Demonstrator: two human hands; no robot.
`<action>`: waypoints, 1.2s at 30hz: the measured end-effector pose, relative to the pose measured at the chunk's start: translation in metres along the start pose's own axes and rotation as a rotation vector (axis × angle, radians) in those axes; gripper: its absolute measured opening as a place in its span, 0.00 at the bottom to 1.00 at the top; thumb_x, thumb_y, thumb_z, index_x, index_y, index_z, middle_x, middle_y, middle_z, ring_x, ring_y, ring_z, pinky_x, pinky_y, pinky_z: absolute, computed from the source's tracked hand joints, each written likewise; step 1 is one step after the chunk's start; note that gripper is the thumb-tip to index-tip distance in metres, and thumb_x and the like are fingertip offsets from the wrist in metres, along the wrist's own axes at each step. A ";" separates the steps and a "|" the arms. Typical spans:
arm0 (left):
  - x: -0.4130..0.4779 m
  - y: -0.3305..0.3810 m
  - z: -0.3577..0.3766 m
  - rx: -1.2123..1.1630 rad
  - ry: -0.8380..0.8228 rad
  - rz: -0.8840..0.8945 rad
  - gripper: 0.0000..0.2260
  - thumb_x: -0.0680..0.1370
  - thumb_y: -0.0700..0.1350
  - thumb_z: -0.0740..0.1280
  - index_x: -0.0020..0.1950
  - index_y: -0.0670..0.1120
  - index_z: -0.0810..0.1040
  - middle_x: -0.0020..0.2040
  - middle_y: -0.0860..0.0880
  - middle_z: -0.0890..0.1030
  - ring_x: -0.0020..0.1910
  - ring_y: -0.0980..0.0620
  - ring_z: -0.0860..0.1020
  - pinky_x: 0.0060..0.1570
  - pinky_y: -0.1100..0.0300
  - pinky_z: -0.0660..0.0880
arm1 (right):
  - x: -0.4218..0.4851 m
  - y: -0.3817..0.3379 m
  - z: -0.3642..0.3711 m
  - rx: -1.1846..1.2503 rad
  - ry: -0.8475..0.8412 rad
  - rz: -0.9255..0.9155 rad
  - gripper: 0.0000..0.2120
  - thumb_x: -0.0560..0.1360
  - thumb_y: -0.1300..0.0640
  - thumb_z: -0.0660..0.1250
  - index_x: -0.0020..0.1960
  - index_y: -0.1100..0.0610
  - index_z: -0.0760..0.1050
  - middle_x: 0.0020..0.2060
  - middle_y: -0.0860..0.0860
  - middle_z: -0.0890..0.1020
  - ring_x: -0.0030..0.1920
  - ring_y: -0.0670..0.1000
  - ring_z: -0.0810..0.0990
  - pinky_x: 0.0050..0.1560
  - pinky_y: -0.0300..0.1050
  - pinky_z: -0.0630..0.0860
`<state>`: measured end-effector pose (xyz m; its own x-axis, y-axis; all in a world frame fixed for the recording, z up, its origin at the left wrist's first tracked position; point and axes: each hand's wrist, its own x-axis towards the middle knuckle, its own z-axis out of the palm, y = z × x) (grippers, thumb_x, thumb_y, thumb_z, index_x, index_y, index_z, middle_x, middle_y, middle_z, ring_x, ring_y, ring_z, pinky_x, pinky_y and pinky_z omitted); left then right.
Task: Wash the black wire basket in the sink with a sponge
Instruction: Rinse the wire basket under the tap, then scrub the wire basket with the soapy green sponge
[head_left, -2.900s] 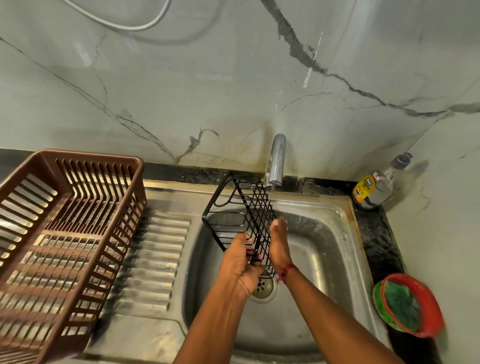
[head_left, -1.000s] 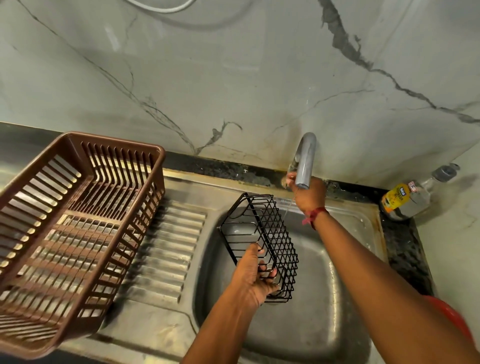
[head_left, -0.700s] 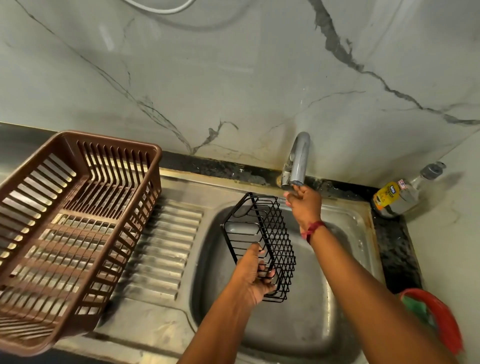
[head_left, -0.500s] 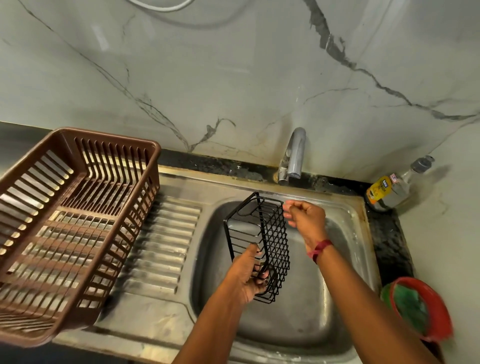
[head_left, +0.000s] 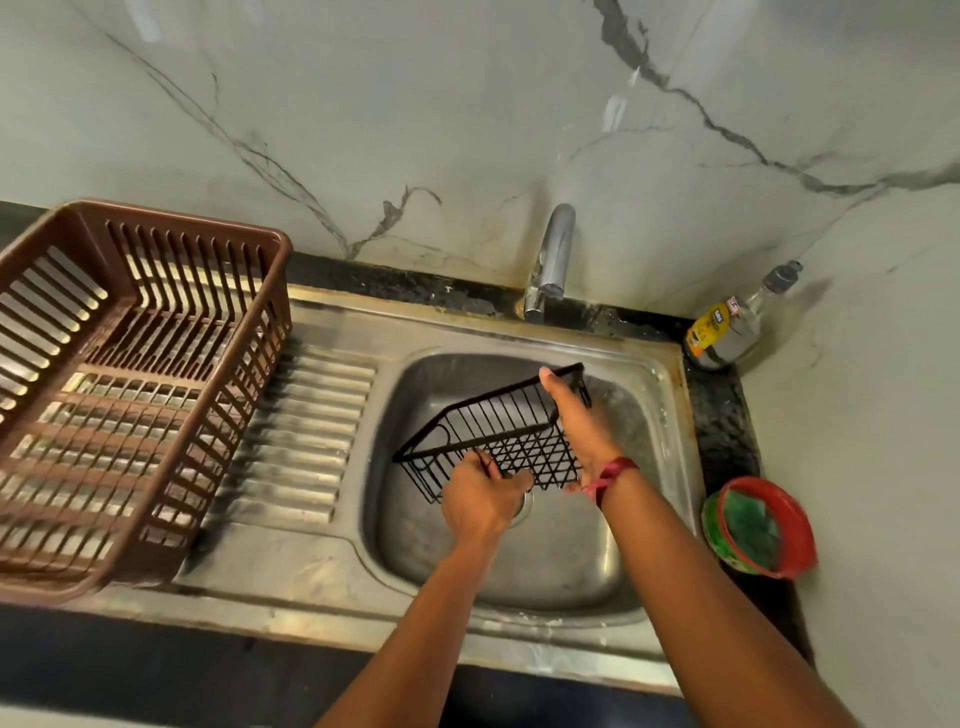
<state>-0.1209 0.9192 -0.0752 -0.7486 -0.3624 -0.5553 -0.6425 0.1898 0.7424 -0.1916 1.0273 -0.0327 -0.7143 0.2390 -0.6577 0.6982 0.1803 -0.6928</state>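
Note:
The black wire basket (head_left: 498, 431) is held tilted over the steel sink (head_left: 660, 374), its long side running from lower left to upper right. My left hand (head_left: 480, 496) grips its near lower edge. My right hand (head_left: 582, 423) lies along the basket's right end with the fingers stretched up to the far rim and a red thread at the wrist. A green sponge (head_left: 748, 530) sits in a red-rimmed bowl (head_left: 797, 525) on the counter right of the sink. No water runs from the tap (head_left: 550, 260).
A brown plastic dish rack (head_left: 130, 384) stands on the ribbed drainboard (head_left: 306, 431) at the left. A near-empty soap bottle (head_left: 727, 325) leans in the back right corner. The marble wall rises behind and to the right.
My right hand left the tap and came down onto the basket's right end. The water stopped. The basket turned from upright to a flatter tilt, lower in the sink.

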 end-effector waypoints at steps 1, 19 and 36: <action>-0.003 0.001 0.000 0.063 0.010 0.038 0.15 0.68 0.50 0.79 0.39 0.47 0.74 0.35 0.52 0.80 0.35 0.54 0.77 0.36 0.58 0.72 | 0.005 0.004 -0.005 0.021 -0.012 0.061 0.57 0.48 0.21 0.68 0.72 0.43 0.63 0.70 0.52 0.68 0.67 0.59 0.69 0.56 0.63 0.74; 0.043 -0.012 -0.085 -0.524 -0.050 -0.175 0.28 0.75 0.66 0.62 0.62 0.45 0.77 0.42 0.46 0.77 0.39 0.48 0.76 0.39 0.54 0.76 | 0.001 0.083 -0.066 0.658 -0.181 0.085 0.09 0.66 0.63 0.61 0.44 0.53 0.72 0.47 0.54 0.73 0.55 0.61 0.77 0.54 0.74 0.70; 0.002 0.028 -0.081 -0.390 -0.306 -0.072 0.41 0.61 0.59 0.79 0.67 0.39 0.72 0.48 0.42 0.81 0.39 0.44 0.81 0.44 0.43 0.81 | 0.010 0.104 -0.048 -0.266 0.019 -0.241 0.07 0.74 0.56 0.67 0.52 0.53 0.78 0.51 0.53 0.83 0.51 0.55 0.81 0.57 0.53 0.77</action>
<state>-0.1275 0.8501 -0.0250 -0.7559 -0.0669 -0.6513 -0.6290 -0.2020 0.7507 -0.1236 1.0941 -0.0976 -0.8607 0.1770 -0.4774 0.4996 0.4747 -0.7246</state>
